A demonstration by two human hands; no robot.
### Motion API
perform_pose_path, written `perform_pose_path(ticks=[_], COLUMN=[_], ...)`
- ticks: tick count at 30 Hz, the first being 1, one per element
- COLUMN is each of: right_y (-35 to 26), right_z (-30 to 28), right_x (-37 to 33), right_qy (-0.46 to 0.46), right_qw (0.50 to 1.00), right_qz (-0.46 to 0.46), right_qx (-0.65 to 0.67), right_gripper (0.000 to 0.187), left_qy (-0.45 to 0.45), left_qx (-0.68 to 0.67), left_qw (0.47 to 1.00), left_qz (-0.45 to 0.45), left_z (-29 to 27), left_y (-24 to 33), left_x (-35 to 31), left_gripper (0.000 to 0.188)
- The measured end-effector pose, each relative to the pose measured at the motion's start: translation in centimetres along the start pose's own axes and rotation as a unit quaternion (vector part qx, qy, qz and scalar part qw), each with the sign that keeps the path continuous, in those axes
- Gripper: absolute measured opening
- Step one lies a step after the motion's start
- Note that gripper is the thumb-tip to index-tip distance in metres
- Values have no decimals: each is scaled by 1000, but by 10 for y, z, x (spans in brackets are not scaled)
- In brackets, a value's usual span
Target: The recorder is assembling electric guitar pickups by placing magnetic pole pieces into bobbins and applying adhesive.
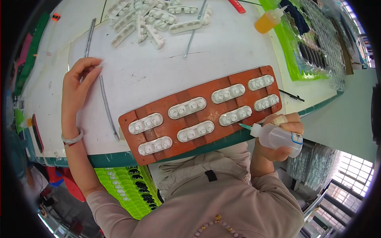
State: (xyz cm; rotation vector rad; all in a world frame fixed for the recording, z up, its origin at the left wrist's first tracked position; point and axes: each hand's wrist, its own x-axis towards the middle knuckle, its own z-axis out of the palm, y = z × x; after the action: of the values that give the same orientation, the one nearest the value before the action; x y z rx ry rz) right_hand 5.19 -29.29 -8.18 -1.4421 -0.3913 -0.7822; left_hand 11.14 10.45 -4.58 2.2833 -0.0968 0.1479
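Observation:
My right hand (286,126) is wrapped round a translucent squeeze bottle (274,137) of clear liquid, held tilted on its side. Its thin green needle tip points left, beside a white oval piece (235,116) in the near row. That piece is one of several, each with small round cups, set in two rows on a reddish-brown tray (166,104). Left of the tray, my left hand (80,77) rests on the table with thumb and forefinger pinched together. Whatever they hold, if anything, is too small to make out. A grey metal strip (106,104) lies just below those fingers.
White parts (156,18) are heaped at the far side, with a metal rod (194,31) across them. A bottle of orange liquid (268,21) stands far right by a bright green tray (291,65). Another green tray (115,186) with small pieces sits below the table edge.

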Motion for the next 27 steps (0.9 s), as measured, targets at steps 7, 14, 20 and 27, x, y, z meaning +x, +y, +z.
perform_pose_path(ticks=[7, 14, 20, 27], right_y=[-3, -3, 2, 0], right_z=[-2, 0, -7, -11], right_x=[3, 3, 4, 4], right_qy=[-54, -23, 6, -36], right_qw=[998, 999, 1000, 995], right_qz=[11, 22, 14, 7], right_qx=[-38, -30, -27, -93], right_gripper=[52, 52, 51, 53], left_qy=[1, 72, 217, 258], left_qx=[-14, -28, -81, -68], left_qw=[999, 996, 972, 961], left_qz=[-29, -48, -47, -74], left_z=[1, 4, 0, 2], left_y=[-1, -3, -2, 7], left_x=[2, -1, -1, 0], left_gripper=[15, 15, 16, 19])
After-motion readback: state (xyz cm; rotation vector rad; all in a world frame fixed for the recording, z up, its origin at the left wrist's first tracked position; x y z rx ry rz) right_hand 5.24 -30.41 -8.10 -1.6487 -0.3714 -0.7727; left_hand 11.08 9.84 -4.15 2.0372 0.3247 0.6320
